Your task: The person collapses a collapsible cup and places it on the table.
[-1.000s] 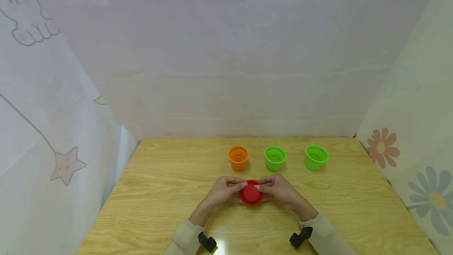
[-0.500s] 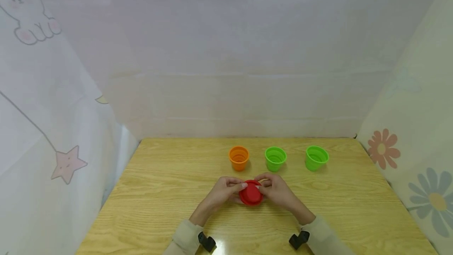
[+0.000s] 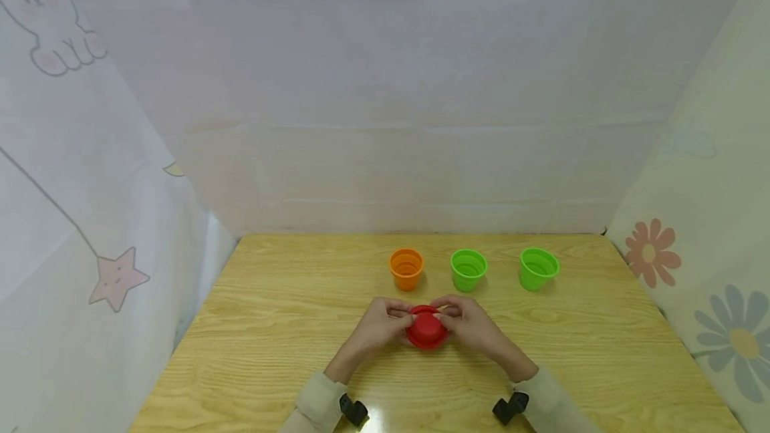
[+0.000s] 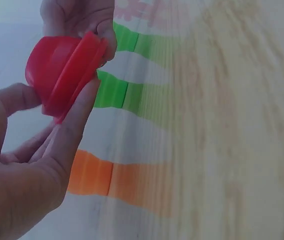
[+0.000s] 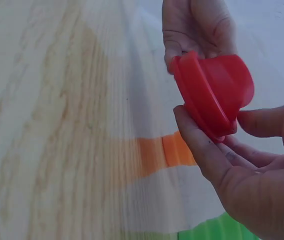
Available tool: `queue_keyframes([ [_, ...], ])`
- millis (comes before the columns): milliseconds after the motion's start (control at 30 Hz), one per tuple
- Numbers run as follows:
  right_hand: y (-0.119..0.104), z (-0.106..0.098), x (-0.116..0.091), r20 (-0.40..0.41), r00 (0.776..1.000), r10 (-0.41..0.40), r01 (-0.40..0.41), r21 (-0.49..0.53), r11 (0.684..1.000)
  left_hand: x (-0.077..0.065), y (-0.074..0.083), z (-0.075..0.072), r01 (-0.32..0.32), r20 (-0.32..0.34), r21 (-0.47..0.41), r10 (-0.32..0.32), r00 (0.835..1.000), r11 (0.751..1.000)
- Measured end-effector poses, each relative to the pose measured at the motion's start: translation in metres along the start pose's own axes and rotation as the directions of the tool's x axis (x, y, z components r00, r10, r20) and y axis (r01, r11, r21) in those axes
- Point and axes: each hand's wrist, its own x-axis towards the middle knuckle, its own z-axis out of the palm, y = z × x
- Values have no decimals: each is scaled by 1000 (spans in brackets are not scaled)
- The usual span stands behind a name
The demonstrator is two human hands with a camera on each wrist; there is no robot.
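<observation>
A red collapsible silicone cup [image 3: 428, 328] is held above the table by both hands, its base facing up toward the head camera. It is partly folded: in the left wrist view the cup [image 4: 62, 72] shows stacked rings and a bulging base. My left hand [image 3: 379, 326] pinches its left side, thumb against the stepped wall and fingers at the rim. Opposite it, my right hand [image 3: 472, 326] pinches the other side the same way, as the right wrist view shows with the cup's wide rim [image 5: 199, 95] between thumb and fingers. The cup's inside is hidden.
Beyond the hands, an orange cup [image 3: 406, 269] and two green cups, one in the middle [image 3: 468, 270] and one at the right [image 3: 538, 268], stand upright in a row on the wooden table [image 3: 271, 326]. Patterned cloth [image 3: 385, 119] hangs behind and at both sides.
The red cup's base has gone from lying flat within the rim to standing out further. The hands have shifted only slightly around it. The other cups stay put.
</observation>
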Motion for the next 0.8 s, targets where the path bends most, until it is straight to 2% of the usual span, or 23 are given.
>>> queue_keyframes([
  [133,0,-3,-3,56,997,47,-56,171,984,-1,1,-2,-43,-57,72,47,997,996],
  [300,1,-3,-2,48,997,62,-71,235,969,-2,4,-2,-61,-99,108,71,993,992],
  [467,5,1,1,-10,998,63,-60,212,975,-5,6,-1,-30,-94,81,37,995,996],
  [633,4,5,3,-85,995,50,-37,156,987,-7,5,-2,5,-8,-34,-5,1000,999],
  [700,3,5,4,-98,994,45,-30,148,989,-7,4,-2,11,12,-51,-10,1000,999],
  [800,3,7,4,-94,995,37,-22,156,987,-6,4,-1,9,-10,-36,-9,1000,999],
])
